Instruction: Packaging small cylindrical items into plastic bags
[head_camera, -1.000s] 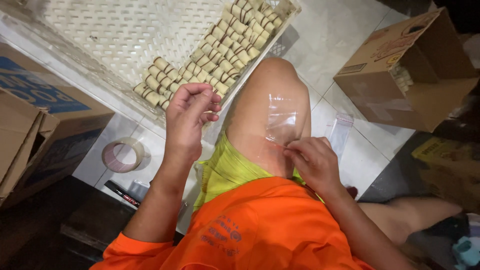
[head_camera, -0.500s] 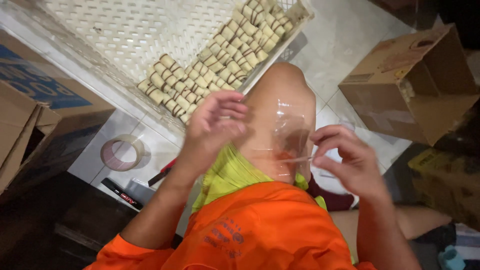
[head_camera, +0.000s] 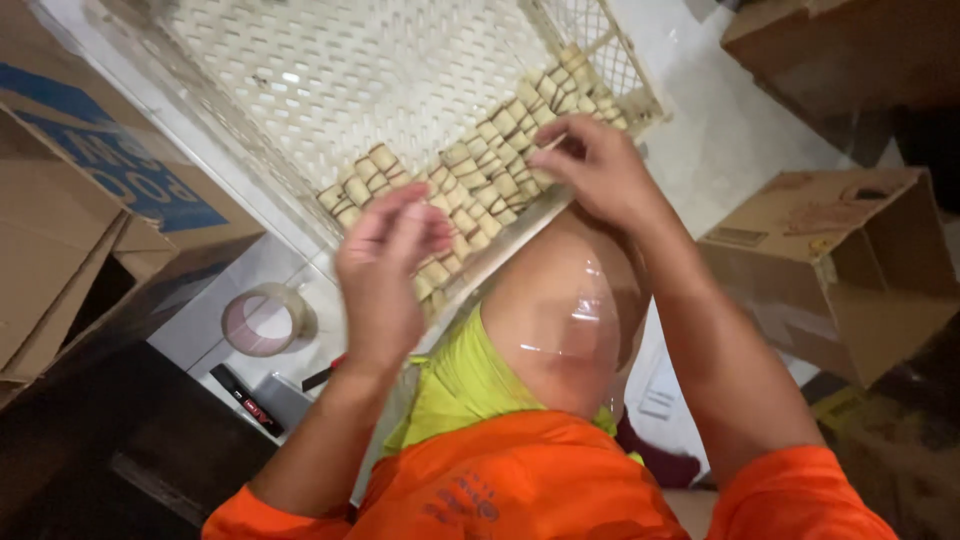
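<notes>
Your right hand (head_camera: 600, 175) sits at the far right end of the row of small rolled snacks (head_camera: 470, 190) in the white perforated crate (head_camera: 300, 80), fingers pinched together on what looks like one thin pale piece at the row's edge; whether it is truly gripped I cannot tell. Your left hand (head_camera: 385, 265) hovers over the near left part of the same row, fingers loosely bunched, thumb against them, and you cannot see from here whether anything lies inside them. The row runs on a diagonal, from near left by your left hand up to far right by the crate's corner, so its long axis lies between your two hands. Your right hand is the nearer one to the far-end pieces, the left to the near ones. A clear plastic bag (head_camera: 570, 320) rests on your raised knee just below both hands. A tape roll (head_camera: 265, 320) lies on the floor to the left, a cardboard box (head_camera: 850, 270) to the right
</notes>
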